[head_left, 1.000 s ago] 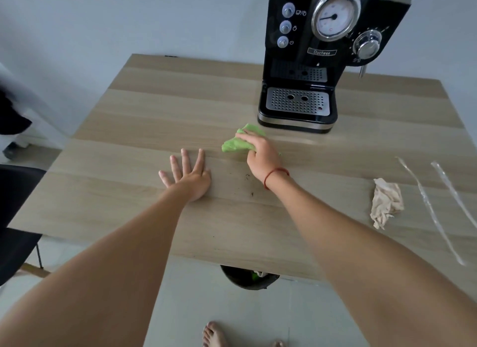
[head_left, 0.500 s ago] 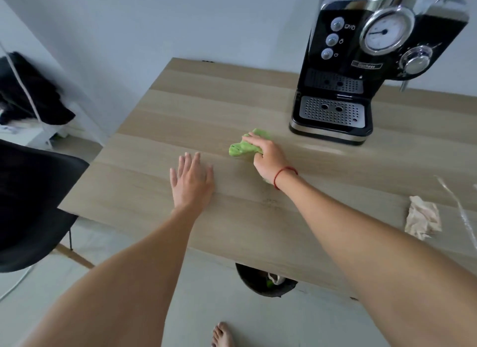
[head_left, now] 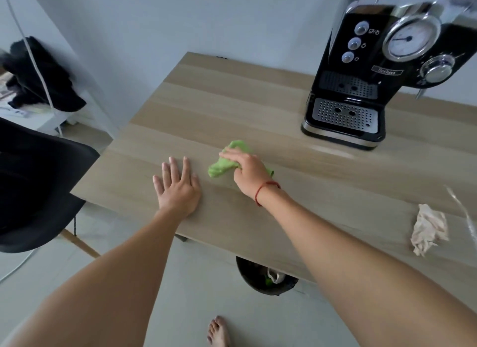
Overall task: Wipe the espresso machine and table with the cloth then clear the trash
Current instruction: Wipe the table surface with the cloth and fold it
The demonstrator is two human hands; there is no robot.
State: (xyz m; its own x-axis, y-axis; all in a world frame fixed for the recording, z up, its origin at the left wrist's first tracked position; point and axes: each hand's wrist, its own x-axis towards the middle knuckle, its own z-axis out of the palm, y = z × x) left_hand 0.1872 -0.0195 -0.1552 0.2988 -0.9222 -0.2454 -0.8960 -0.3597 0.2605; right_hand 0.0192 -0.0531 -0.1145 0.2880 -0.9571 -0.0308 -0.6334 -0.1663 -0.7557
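Note:
My right hand (head_left: 246, 169) presses a bunched green cloth (head_left: 222, 163) onto the wooden table (head_left: 206, 96), left of and in front of the black espresso machine (head_left: 374, 75). My left hand (head_left: 178, 188) lies flat on the table beside the cloth, fingers spread and holding nothing. A crumpled beige tissue (head_left: 428, 229) lies near the table's right front. A strip of clear plastic wrap (head_left: 464, 217) lies at the right edge of the view.
A black bin (head_left: 265, 279) with trash in it stands on the floor under the table's front edge. A black chair (head_left: 36, 186) stands left of the table. My bare foot (head_left: 218, 331) shows below. Dark clothing (head_left: 38, 75) lies at the far left.
My view has swung left, so the machine and trash sit further right. My right hand has slid the cloth a little left and nearer. My left hand has stayed flat.

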